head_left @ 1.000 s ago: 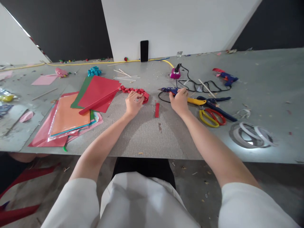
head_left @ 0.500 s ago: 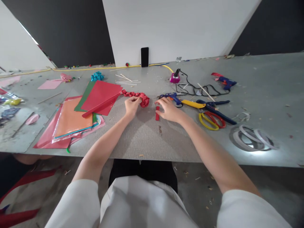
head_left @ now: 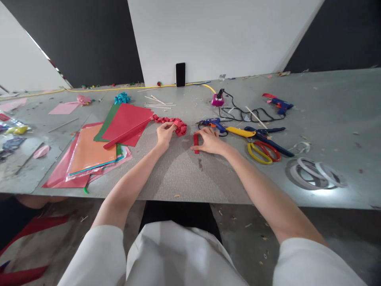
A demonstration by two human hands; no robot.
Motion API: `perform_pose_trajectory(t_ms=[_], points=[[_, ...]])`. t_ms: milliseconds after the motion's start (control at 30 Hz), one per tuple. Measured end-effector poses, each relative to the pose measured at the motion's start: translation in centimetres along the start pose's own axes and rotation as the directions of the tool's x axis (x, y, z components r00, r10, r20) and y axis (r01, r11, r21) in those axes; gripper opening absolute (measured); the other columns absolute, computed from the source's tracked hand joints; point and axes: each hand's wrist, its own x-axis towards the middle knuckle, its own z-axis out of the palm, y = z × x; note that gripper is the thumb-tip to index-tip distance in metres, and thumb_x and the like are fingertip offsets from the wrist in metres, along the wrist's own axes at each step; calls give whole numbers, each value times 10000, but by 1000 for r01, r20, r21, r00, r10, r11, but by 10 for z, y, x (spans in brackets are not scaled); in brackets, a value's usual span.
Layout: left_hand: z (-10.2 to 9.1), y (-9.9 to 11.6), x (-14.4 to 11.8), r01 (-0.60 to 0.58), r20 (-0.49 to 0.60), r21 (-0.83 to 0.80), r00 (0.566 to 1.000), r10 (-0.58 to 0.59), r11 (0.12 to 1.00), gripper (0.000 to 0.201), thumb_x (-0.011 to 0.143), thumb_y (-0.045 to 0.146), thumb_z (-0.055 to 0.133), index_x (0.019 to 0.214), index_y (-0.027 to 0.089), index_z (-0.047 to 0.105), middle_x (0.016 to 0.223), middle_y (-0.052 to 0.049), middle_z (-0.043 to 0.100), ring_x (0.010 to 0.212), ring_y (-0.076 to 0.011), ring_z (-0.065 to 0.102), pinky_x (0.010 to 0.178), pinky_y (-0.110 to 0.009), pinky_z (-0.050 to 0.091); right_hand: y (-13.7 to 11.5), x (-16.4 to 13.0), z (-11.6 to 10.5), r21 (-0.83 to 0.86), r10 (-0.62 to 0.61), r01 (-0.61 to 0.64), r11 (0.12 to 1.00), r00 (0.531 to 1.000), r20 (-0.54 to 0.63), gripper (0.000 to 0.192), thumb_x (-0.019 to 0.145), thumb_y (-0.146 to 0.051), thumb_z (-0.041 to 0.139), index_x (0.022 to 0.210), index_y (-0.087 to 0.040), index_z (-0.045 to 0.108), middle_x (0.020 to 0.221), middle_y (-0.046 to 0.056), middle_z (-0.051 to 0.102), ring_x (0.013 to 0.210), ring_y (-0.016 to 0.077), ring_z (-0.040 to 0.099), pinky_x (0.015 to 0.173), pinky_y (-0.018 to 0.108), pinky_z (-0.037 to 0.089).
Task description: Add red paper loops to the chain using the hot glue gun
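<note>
My left hand (head_left: 165, 136) pinches the near edge of a red paper chain (head_left: 180, 127), whose curled end bunches up beside the fingertips. The rest of the chain trails leftward behind the hand to a red sheet. My right hand (head_left: 207, 140) lies low over the table, with thumb and fingers closed round the two ends of a short red paper strip (head_left: 196, 142). Just beyond my right hand is a blue glue gun (head_left: 214, 123). Beside it lies a yellow-handled tool (head_left: 241, 131), and red and yellow-handled scissors (head_left: 262, 152) are farther right.
Stacked coloured paper (head_left: 92, 149) and a red sheet (head_left: 129, 121) lie at left. A phone (head_left: 180, 74) leans on the wall. Thin white sticks (head_left: 159, 104), a purple plug adapter (head_left: 218, 99), a second glue gun (head_left: 279, 104) and tape rings (head_left: 312, 171) also lie about.
My right hand has come down slightly and closed its thumb and fingers onto the red paper strip. My left hand keeps its pinch on the chain. The view has tilted a little.
</note>
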Motion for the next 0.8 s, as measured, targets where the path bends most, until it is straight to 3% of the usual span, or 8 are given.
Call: perform_pose_trajectory(t_ms=[133,267,333,433,533,667,733,800], points=[[-1,0,1,1,-3,-3,1000,-1,1000,194,741,297,856,744,164,714,700,0,693,650,-96,605,658,-222,494,3,4,-1,85,0,5,996,998,-58,607,824,-732,688,1132,-209,652,1262,192,622,1272,408,569,1022,570,479],[-1,1,-1,-6,4,7,1000,6,1000,207,745,302,864,732,162,713,705,-7,700,651,-101,616,668,-237,501,1,6,-10,327,-11,38,944,996,-83,573,864,-785,601,885,-214,630,874,84,683,848,259,653,809,431,523],[-1,2,-2,-14,8,10,1000,14,1000,205,742,302,866,730,161,719,710,-14,710,655,-106,622,667,-238,501,-4,5,-16,487,24,21,873,996,-87,609,832,-828,607,810,-220,628,725,32,648,691,205,609,691,370,499],[0,3,-3,-39,18,28,999,39,999,189,738,301,864,734,161,737,723,-22,726,657,-106,625,656,-228,493,-13,4,-22,748,140,30,663,977,-162,610,771,-830,683,797,-223,627,653,7,627,573,156,554,563,311,450],[0,3,-5,-72,59,66,996,68,995,173,737,286,863,717,159,748,712,-26,729,646,-105,620,645,-219,487,-20,6,-22,855,333,124,504,885,-325,566,748,-777,744,806,-235,590,666,6,630,530,132,524,510,293,428],[2,4,-10,-118,145,112,984,101,987,126,741,237,849,716,149,762,707,-32,735,626,-102,622,630,-217,486,-18,9,-19,839,508,200,505,718,-477,513,758,-709,759,796,-243,547,689,6,645,532,124,532,503,282,432],[3,5,-13,-138,182,128,977,113,982,96,732,209,845,733,147,771,711,-31,739,618,-100,629,620,-213,485,-15,9,-19,830,520,194,524,698,-492,496,764,-690,759,797,-241,551,688,7,651,530,124,538,504,280,436],[5,6,-16,-144,217,134,970,112,981,97,728,207,845,742,147,770,699,-29,736,610,-101,637,612,-212,491,-14,8,-18,819,511,170,547,708,-488,479,780,-677,750,800,-240,555,692,10,660,538,128,557,509,281,448]])
